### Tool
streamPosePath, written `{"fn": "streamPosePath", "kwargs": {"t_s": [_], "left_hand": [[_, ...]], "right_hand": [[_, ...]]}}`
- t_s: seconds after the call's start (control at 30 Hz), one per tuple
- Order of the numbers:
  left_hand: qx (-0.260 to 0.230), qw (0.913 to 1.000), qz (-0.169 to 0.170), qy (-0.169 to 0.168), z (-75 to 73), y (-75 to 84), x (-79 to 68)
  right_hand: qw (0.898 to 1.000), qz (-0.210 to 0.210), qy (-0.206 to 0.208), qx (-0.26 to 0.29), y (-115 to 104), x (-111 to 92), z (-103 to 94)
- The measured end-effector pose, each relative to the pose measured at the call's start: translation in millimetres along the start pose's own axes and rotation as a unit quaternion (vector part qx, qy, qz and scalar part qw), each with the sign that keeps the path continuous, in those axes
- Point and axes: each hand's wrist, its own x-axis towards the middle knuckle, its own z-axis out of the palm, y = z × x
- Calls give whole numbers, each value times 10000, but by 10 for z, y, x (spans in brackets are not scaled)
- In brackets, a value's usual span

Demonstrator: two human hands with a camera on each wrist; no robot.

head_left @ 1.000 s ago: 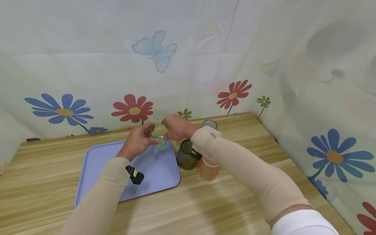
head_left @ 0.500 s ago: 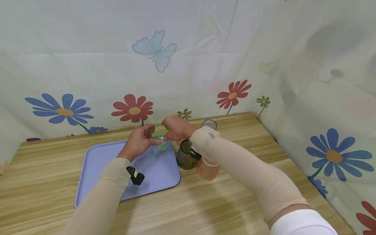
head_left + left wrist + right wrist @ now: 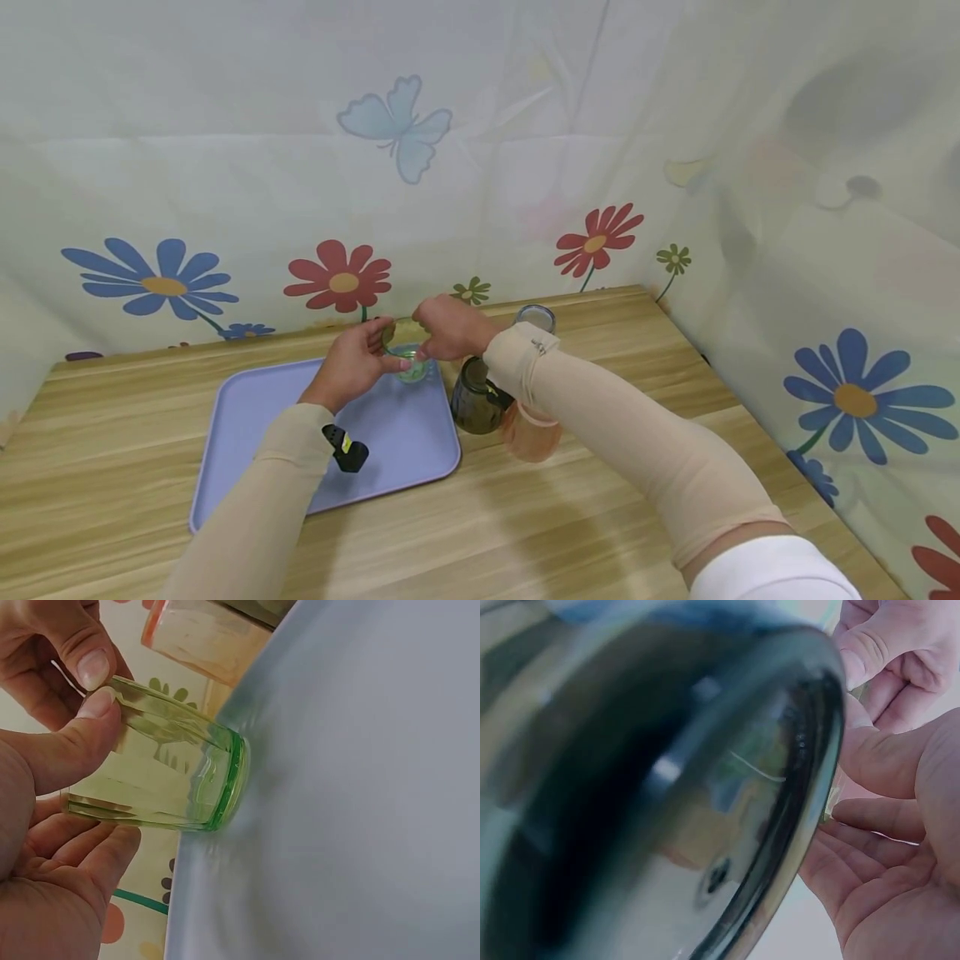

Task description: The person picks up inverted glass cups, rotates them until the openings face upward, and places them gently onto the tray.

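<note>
A green-tinted clear drinking glass (image 3: 411, 367) stands at the back right corner of the tray, its thick base down on or very near the tray surface. My left hand (image 3: 350, 363) grips it from the left, thumb in front and fingers round the far side, as the left wrist view shows. From the right, my right hand (image 3: 453, 327) pinches the upper rim with thumb and fingers. The lilac tray (image 3: 375, 450) lies flat under the left hand. In the right wrist view a dark glass (image 3: 667, 780) blocks much of the scene, and the right hand (image 3: 889, 855) shows beyond it.
Just right of the tray stands the dark smoky glass (image 3: 476, 404). Beside it is a peach-coloured glass (image 3: 532, 435), partly under the right sleeve. A clear glass with a bluish rim (image 3: 535, 317) sits farther back. A flower-printed cloth (image 3: 480, 192) hangs behind the wooden table (image 3: 420, 550).
Almost nothing differs. Both hands keep their hold on the green glass, which sits a touch lower than a second ago.
</note>
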Motion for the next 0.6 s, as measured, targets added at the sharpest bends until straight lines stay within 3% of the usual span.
{"fn": "streamPosePath", "kwargs": {"t_s": [0.6], "left_hand": [[-124,9998,44,-114,-4,-45,15]], "right_hand": [[10000,-19,50,-26,18,9,36]]}}
